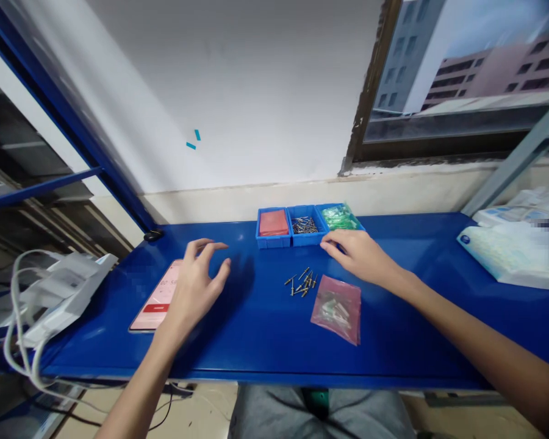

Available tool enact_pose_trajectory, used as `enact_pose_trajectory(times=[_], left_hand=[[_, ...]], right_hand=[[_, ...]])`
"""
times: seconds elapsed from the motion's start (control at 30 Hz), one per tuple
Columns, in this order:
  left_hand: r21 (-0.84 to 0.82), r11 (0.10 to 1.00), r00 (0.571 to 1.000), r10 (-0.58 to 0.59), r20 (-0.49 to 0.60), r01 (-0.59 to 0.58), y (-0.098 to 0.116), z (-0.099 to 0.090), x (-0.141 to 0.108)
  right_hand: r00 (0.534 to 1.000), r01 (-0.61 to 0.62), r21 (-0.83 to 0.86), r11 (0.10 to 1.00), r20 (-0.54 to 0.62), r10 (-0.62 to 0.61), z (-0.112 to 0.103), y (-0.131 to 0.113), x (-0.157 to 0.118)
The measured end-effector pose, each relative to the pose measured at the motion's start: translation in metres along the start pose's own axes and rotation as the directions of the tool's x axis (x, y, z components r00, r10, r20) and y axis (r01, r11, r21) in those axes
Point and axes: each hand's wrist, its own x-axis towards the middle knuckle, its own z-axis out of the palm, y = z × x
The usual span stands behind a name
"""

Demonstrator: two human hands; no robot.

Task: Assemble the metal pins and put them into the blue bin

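My left hand (200, 275) hovers over the right edge of a phone (158, 305), fingers apart and holding nothing. My right hand (359, 255) is at the front of the right blue bin, which holds green-and-clear packets (339, 217); its thumb and fingertips are close together, and anything between them is too small to make out. The middle bin holds metal pieces (304, 225), the left one pink bags (273, 223). Several loose metal pieces (302, 283) lie on the table, left of a pink bag (337, 309) with small items inside.
The blue table (256, 347) runs along a wall. White power strips and cables (68, 292) are at the left, beyond the phone. A small black object (153, 235) sits at the back left. A white and pale green tissue pack (507, 253) lies at the right.
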Motion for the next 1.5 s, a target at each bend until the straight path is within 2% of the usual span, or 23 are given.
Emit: enact_pose_trajectory(times=[0.03, 0.07, 0.13, 0.17, 0.23, 0.33, 0.43, 0.47, 0.53, 0.73, 0.9, 1.0, 1.17, 1.23, 1.3, 1.37, 1.5], left_hand=[[-0.07, 0.995, 0.995, 0.08, 0.059, -0.076, 0.013, 0.0, 0.002], [-0.147, 0.978, 0.972, 0.172, 0.16, -0.149, 0.026, 0.002, 0.004], [-0.249, 0.934, 0.869, 0.336, 0.362, -0.257, 0.048, 0.012, 0.011], [-0.26, 0.918, 0.824, 0.385, 0.415, -0.298, 0.057, 0.019, 0.016], [-0.239, 0.907, 0.78, 0.421, 0.462, -0.347, 0.071, 0.034, 0.031], [-0.259, 0.892, 0.727, 0.453, 0.516, -0.371, 0.082, 0.057, 0.056], [-0.435, 0.858, 0.661, 0.495, 0.564, -0.272, 0.084, 0.074, 0.073], [-0.492, 0.84, 0.651, 0.509, 0.564, -0.23, 0.083, 0.078, 0.075], [-0.548, 0.814, 0.65, 0.524, 0.551, -0.191, 0.08, 0.084, 0.074], [-0.549, 0.809, 0.679, 0.525, 0.514, -0.21, 0.072, 0.091, 0.062], [-0.576, 0.788, 0.662, 0.551, 0.507, -0.215, 0.071, 0.092, 0.061], [-0.574, 0.792, 0.669, 0.543, 0.507, -0.208, 0.071, 0.093, 0.061], [-0.599, 0.79, 0.696, 0.502, 0.514, -0.127, 0.067, 0.089, 0.066], [-0.604, 0.794, 0.675, 0.484, 0.556, -0.072, 0.065, 0.085, 0.069], [-0.56, 0.827, 0.63, 0.458, 0.628, -0.044, 0.064, 0.079, 0.07], [-0.469, 0.879, 0.604, 0.422, 0.676, -0.089, 0.065, 0.073, 0.07], [-0.315, 0.919, 0.622, 0.391, 0.679, -0.235, 0.07, 0.064, 0.065]], right_hand=[[0.999, -0.017, 0.071, 0.997, 0.032, 0.015, 0.001, 0.0, -0.006], [0.998, -0.038, 0.135, 0.99, 0.063, 0.03, 0.003, -0.001, -0.012], [0.994, -0.046, 0.215, 0.975, 0.109, 0.023, 0.009, -0.001, -0.019], [0.993, -0.037, 0.228, 0.973, 0.118, 0.01, 0.013, -0.001, -0.021], [0.992, -0.01, 0.222, 0.975, 0.123, -0.018, 0.018, -0.001, -0.023], [0.991, 0.009, 0.206, 0.979, 0.132, -0.037, 0.021, 0.0, -0.022], [0.988, 0.005, 0.223, 0.975, 0.152, -0.039, 0.021, 0.001, -0.021], [0.987, 0.003, 0.231, 0.973, 0.155, -0.04, 0.021, 0.001, -0.021], [0.987, 0.008, 0.247, 0.969, 0.153, -0.047, 0.021, 0.001, -0.021], [0.988, 0.02, 0.253, 0.967, 0.145, -0.058, 0.023, 0.001, -0.022], [0.988, 0.031, 0.224, 0.974, 0.143, -0.064, 0.022, -0.002, -0.023], [0.987, 0.026, 0.213, 0.977, 0.149, -0.059, 0.021, -0.004, -0.024], [0.987, 0.029, 0.212, 0.977, 0.151, -0.062, 0.021, -0.004, -0.023], [0.986, 0.023, 0.211, 0.977, 0.159, -0.057, 0.021, -0.005, -0.023], [0.985, 0.019, 0.204, 0.979, 0.166, -0.054, 0.022, -0.005, -0.023], [0.984, 0.02, 0.192, 0.981, 0.17, -0.053, 0.023, -0.006, -0.023], [0.984, 0.027, 0.17, 0.985, 0.171, -0.056, 0.024, -0.006, -0.023]])
